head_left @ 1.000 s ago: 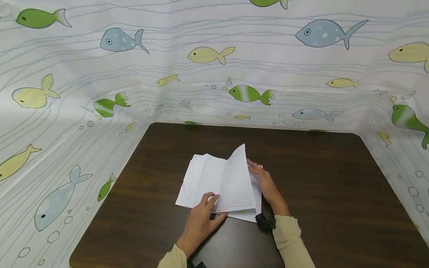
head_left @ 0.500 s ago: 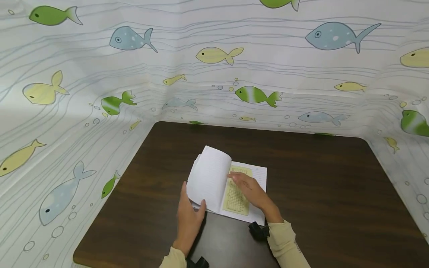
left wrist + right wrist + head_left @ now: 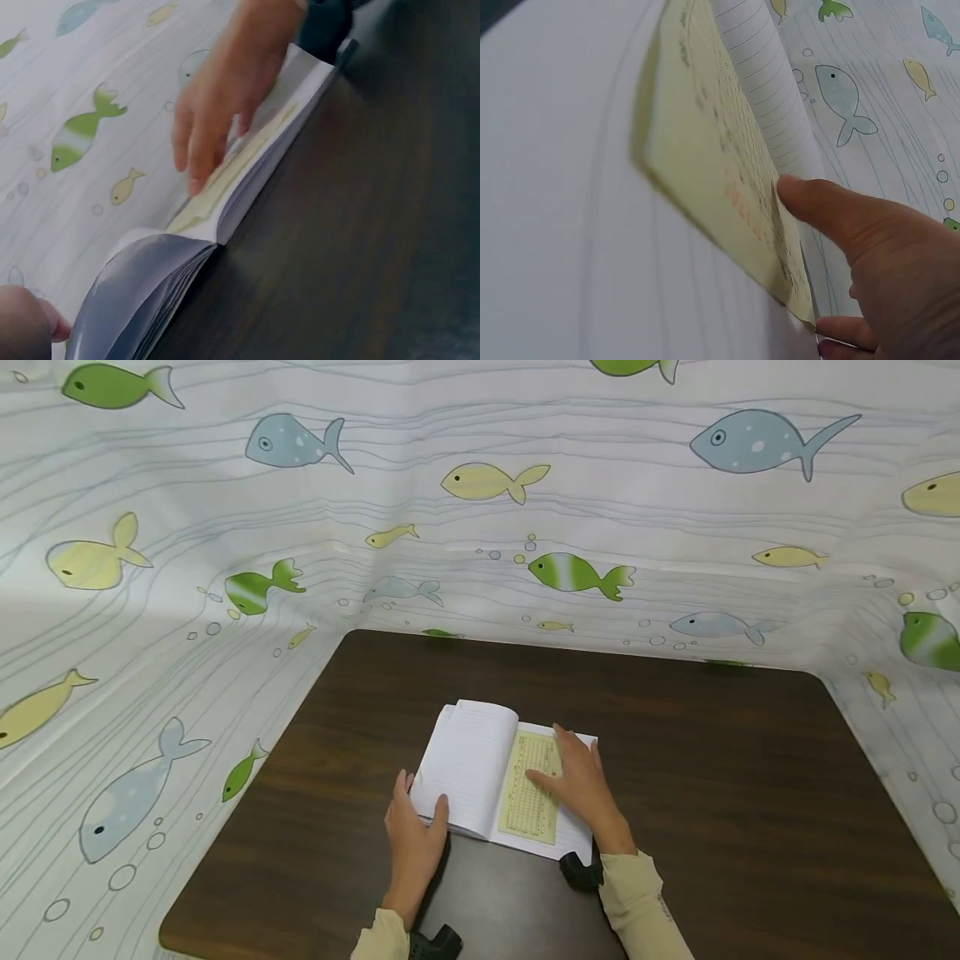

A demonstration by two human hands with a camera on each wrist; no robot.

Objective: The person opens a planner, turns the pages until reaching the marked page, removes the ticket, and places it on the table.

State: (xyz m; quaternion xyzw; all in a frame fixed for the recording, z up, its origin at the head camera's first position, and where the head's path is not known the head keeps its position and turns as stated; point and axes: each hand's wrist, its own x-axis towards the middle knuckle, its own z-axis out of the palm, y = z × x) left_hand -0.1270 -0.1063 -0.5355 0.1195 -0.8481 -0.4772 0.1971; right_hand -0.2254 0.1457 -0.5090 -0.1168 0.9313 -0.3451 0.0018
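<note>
An open notebook (image 3: 463, 767) with lined white pages lies on the table, a yellow printed slip (image 3: 527, 802) on its right page. In the right wrist view the yellow slip (image 3: 712, 150) appears as more than one layer, dense with small print. My left hand (image 3: 412, 839) holds the notebook's left pages at their lower left corner, thumb on the near edge. My right hand (image 3: 585, 781) rests over the slip's right side, thumb and fingers spread, thumb touching the print. The left wrist view shows the right hand's fingers (image 3: 201, 154) pointing down onto the slip.
A dark wood table (image 3: 735, 810) surrounds the notebook. White cloth (image 3: 480, 410) printed with fish stands behind and to both sides of it. Black wrist straps (image 3: 581, 870) sit at both cuffs.
A raised page has been turned over to the left, uncovering the yellow slip. My left hand has moved left to the pages' corner. My right hand has spread over the slip.
</note>
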